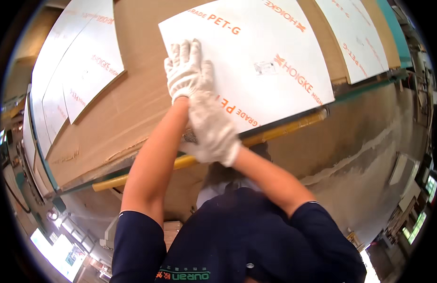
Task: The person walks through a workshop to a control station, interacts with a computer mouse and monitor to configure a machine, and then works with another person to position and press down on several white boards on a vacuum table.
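Observation:
My left hand [185, 68], in a white knit glove, lies flat with fingers stretched out at the left edge of a large white film-covered panel [275, 52]. Just below it is my right hand [213, 125], gloved the same way and slightly blurred. Its fingers look straight and point up and left, reaching the left wrist; its thumb is apart, near the table's front edge. It overlaps the panel's near left corner, and I see nothing held in either hand. The panel rests on a brown board [143, 61] that covers the worktable.
More white panels [84, 66] lie at the left, and another panel [355, 37] is at the right. A yellow tube [284, 127] runs along the table's front edge. Concrete floor [350, 146] lies before the table. A pale box-like object [403, 170] stands at the far right.

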A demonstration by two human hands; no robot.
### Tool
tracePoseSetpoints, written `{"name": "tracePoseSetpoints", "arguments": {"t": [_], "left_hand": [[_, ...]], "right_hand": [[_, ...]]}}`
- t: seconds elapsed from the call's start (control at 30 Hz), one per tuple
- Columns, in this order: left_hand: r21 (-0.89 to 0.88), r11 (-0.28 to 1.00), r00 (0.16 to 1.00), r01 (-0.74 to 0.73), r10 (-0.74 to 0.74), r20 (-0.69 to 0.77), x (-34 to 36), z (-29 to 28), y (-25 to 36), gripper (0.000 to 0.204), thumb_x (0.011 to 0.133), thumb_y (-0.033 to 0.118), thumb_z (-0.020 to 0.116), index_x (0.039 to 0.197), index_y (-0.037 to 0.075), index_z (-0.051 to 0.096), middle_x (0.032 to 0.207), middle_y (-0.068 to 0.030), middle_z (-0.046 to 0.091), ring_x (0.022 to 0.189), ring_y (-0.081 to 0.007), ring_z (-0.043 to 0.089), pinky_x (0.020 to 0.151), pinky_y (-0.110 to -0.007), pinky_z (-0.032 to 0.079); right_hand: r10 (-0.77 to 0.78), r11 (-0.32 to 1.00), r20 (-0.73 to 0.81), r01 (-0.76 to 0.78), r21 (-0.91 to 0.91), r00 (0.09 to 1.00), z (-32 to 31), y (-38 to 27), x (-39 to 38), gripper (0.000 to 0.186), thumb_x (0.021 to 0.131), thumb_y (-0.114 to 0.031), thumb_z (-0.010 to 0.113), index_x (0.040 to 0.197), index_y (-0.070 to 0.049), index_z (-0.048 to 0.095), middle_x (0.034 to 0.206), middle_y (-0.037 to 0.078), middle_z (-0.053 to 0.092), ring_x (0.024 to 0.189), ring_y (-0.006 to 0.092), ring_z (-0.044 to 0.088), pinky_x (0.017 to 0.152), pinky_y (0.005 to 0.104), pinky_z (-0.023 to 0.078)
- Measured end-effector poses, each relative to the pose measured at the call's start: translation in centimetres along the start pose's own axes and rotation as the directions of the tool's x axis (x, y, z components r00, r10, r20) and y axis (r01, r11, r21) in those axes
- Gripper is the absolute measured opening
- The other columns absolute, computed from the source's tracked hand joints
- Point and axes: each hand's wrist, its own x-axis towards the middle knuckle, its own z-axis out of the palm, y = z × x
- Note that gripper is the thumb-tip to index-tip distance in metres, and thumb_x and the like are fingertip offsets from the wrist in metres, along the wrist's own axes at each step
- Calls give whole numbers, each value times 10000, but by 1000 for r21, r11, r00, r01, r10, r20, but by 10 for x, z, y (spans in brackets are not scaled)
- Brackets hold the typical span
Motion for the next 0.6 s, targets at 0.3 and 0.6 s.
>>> {"name": "tracePoseSetpoints", "arguments": {"t": [0.3,0.6], "left_hand": [[54,997,998,-55,53,33,0,-6,-2,614,955,372,413,1497,101,315,1561,-167,267,1469,-341,164,1182,-498,104],[137,990,991,-38,20,130,-1,-3,0,626,948,339,415,1509,94,286,1570,-189,235,1474,-353,142,1182,-500,98]], "right_hand": [[-88,622,-452,-305,-721,888,-153,185,-66,542,817,-189,634,1286,54,515,1361,237,478,1288,417,394,1106,515,284],[-141,945,-9,132,-300,990,-40,82,-38,679,876,-561,537,1377,-104,485,1532,198,308,1452,370,217,1177,563,147]]}}
